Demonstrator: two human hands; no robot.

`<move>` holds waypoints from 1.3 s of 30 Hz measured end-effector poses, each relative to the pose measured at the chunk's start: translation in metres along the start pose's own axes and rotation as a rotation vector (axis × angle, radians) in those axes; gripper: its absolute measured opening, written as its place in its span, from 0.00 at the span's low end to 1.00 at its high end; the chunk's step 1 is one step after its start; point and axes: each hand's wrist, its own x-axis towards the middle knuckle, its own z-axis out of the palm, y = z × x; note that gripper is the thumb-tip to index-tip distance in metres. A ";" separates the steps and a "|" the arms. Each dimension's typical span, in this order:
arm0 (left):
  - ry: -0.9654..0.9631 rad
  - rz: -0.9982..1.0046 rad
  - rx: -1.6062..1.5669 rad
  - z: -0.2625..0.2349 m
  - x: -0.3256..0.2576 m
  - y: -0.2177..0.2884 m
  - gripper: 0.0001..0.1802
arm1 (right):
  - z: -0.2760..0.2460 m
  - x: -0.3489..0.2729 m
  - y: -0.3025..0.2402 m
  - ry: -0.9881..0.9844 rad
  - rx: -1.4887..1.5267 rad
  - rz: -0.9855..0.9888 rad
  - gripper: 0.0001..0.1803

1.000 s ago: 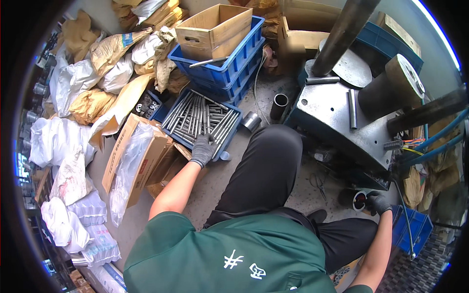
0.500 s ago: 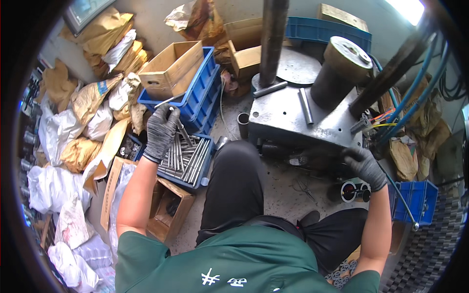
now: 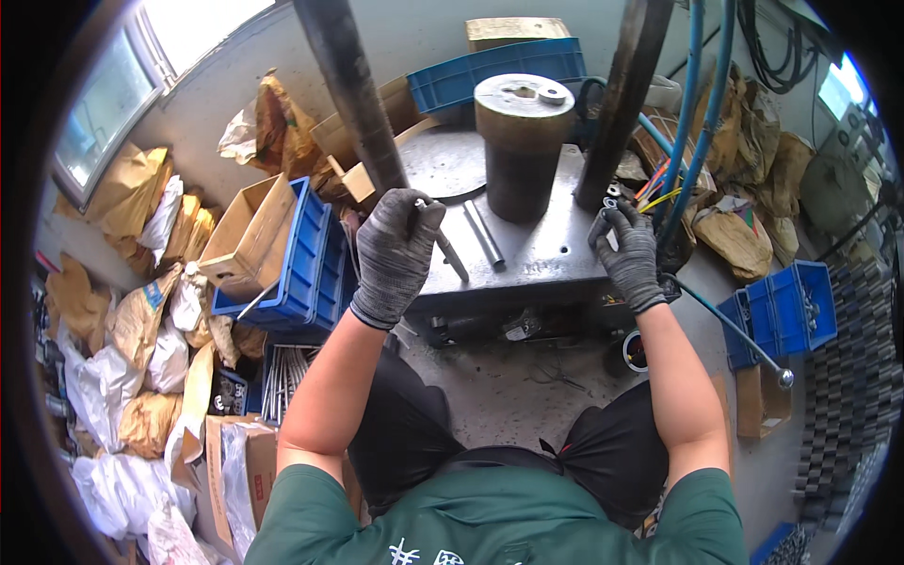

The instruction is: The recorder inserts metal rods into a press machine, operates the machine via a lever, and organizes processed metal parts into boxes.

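My left hand, in a grey knit glove, is closed around a slim metal rod held over the near left part of the steel machine plate. The rod's end shows above the thumb, and its length slants down to the right. Just right of it, a thicker metal rod lies on the plate. My right hand, gloved alike, has its fingers curled at the plate's right edge. A small metal ring shows at its fingertips; whether they grip it is unclear.
A thick steel cylinder stands on the plate between two dark posts. Blue hoses hang at right. Left are stacked blue crates with a wooden box, a bin of rods and piled sacks. A ball-ended lever juts out right.
My left hand has carried the rod from above the rod bin to the machine plate. My right hand has risen to the plate's right edge. The view has turned right.
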 end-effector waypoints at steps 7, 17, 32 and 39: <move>-0.021 -0.090 -0.067 0.047 -0.026 -0.048 0.14 | 0.012 -0.006 0.018 -0.036 0.014 0.090 0.25; -0.360 -0.432 -0.312 0.096 -0.053 -0.048 0.08 | -0.001 0.009 -0.002 0.042 0.164 0.043 0.14; -0.553 -0.654 -0.594 0.116 -0.095 -0.038 0.14 | -0.028 -0.005 -0.069 0.071 1.585 0.763 0.19; -0.518 -0.552 -0.420 0.109 -0.088 -0.030 0.13 | -0.035 -0.007 -0.086 0.033 1.561 0.733 0.21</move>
